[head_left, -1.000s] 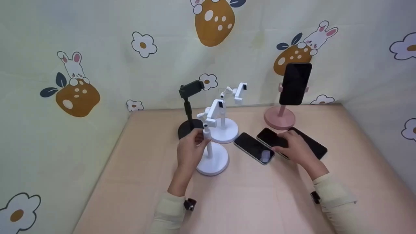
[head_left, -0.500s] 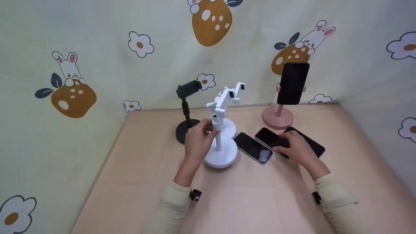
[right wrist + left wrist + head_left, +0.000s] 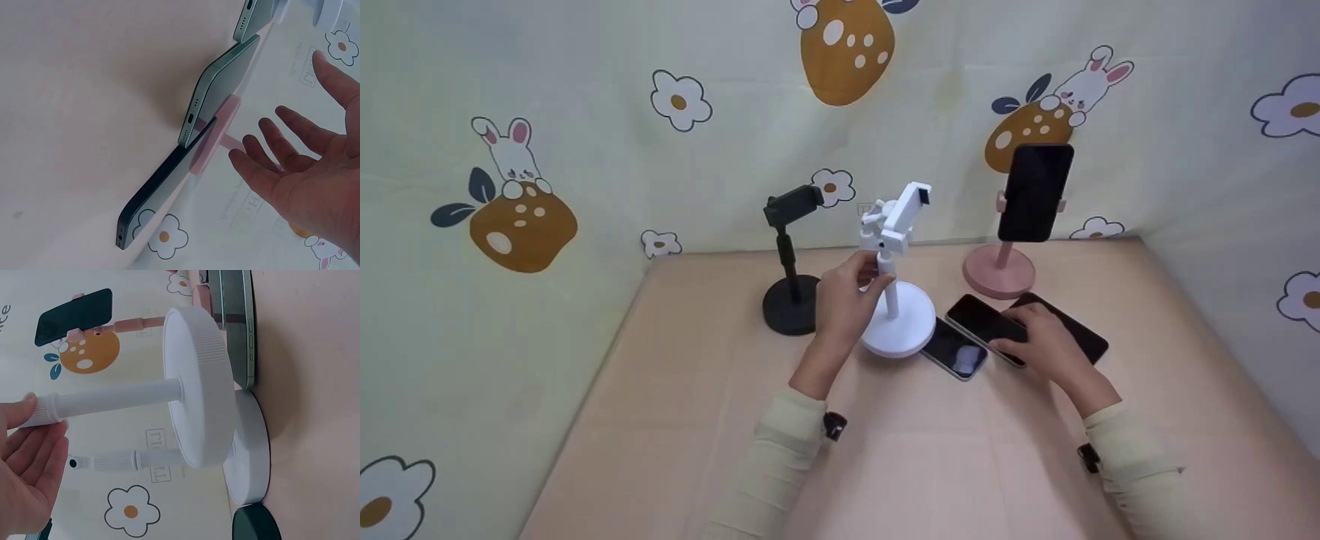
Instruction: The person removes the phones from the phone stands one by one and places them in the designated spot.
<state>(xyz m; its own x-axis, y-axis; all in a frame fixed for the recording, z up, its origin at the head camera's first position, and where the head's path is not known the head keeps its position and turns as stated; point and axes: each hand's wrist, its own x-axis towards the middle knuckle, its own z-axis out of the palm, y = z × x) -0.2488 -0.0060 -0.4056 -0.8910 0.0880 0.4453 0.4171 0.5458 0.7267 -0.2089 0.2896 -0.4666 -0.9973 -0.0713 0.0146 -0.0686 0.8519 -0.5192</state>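
My left hand (image 3: pixel 844 304) pinches the upper pole of a white phone stand (image 3: pixel 911 322) between thumb and fingers. In the left wrist view the stand's round base (image 3: pixel 211 394) hangs above the table. A second white phone stand (image 3: pixel 112 462) stands behind it, largely hidden in the head view. My right hand (image 3: pixel 1050 345) hovers over the phones with fingers spread; the right wrist view shows it apart from them. Below it lie a middle phone (image 3: pixel 979 319) and a dark right phone (image 3: pixel 1080 330). The left phone (image 3: pixel 960 356) is partly covered by the lifted base.
A black phone stand (image 3: pixel 791 307) stands to the left of my left hand. At the back right, a pink phone stand (image 3: pixel 997 274) holds an upright phone (image 3: pixel 1036 193). A patterned cloth wall (image 3: pixel 735 180) rises behind the table (image 3: pixel 682 390).
My left hand has lifted the white phone stand and carried it right and farther back, in front of the second white one. My right hand stays nearly still.
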